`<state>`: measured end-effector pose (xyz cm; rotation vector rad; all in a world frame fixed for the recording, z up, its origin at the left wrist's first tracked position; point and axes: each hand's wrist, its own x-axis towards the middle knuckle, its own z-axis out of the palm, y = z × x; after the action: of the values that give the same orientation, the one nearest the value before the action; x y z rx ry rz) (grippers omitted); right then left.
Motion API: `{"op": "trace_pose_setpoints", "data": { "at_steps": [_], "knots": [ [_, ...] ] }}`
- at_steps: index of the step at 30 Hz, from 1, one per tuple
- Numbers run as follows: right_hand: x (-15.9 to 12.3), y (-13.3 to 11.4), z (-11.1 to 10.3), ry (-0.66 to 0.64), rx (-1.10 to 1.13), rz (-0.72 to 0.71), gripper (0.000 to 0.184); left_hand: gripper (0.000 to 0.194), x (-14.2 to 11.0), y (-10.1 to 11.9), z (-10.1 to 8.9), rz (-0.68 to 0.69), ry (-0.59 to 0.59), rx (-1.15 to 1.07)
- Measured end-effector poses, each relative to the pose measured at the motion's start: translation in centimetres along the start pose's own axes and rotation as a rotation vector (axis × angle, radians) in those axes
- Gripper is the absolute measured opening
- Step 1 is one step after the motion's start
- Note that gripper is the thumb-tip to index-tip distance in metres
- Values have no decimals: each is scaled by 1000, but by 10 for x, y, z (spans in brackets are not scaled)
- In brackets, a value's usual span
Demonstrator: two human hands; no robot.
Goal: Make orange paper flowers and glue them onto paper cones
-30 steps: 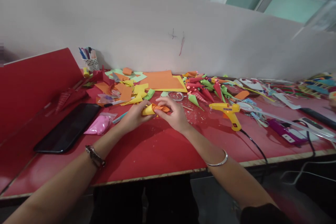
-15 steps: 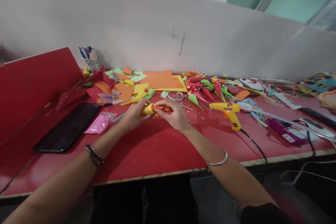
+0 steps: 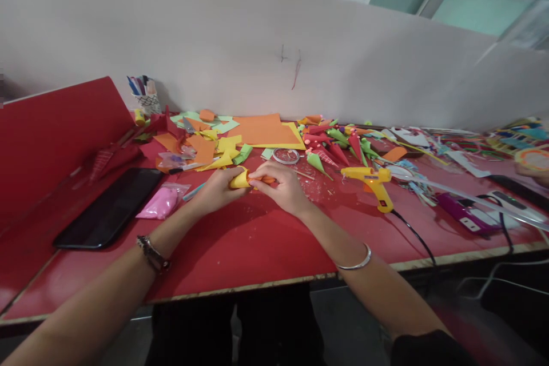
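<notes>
My left hand point(image 3: 217, 190) is closed around a rolled yellow paper tube point(image 3: 240, 178), held above the middle of the red table. My right hand point(image 3: 286, 187) pinches an orange paper piece point(image 3: 266, 179) at the tube's right end. Fingers cover much of both, so I cannot tell how far the orange piece reaches inside. Beyond my hands lie yellow paper scraps point(image 3: 227, 154) and a clear round dish point(image 3: 286, 155). Right of my right hand, a yellow glue gun point(image 3: 373, 183) lies on the table.
Left are a black phone point(image 3: 109, 209) and a bag of pink material point(image 3: 160, 203). Orange sheets point(image 3: 257, 130) and several small paper cones point(image 3: 332, 146) lie along the wall. A purple device point(image 3: 463, 214) and cables sit at right. Another person's hand point(image 3: 532, 174) shows at the right edge.
My right fingers have shifted slightly on the orange piece, and less of it shows between my hands. Both hands remain in nearly the same place.
</notes>
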<state>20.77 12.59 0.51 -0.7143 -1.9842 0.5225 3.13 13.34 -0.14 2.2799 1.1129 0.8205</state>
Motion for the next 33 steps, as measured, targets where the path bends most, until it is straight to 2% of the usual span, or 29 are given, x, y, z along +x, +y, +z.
{"op": "trace_pose_setpoints", "data": {
  "at_steps": [18, 25, 33],
  "knots": [
    [0, 0, 3, 39, -35, 38, 7, 9, -3, -1, 0, 30, 14, 67],
    [0, 1, 1, -19, -53, -57, 4, 8, -1, -5, 1, 30, -31, 105],
    [0, -3, -1, -62, -70, -79, 5, 10, -1, -4, -1, 23, -69, 121]
  ]
}}
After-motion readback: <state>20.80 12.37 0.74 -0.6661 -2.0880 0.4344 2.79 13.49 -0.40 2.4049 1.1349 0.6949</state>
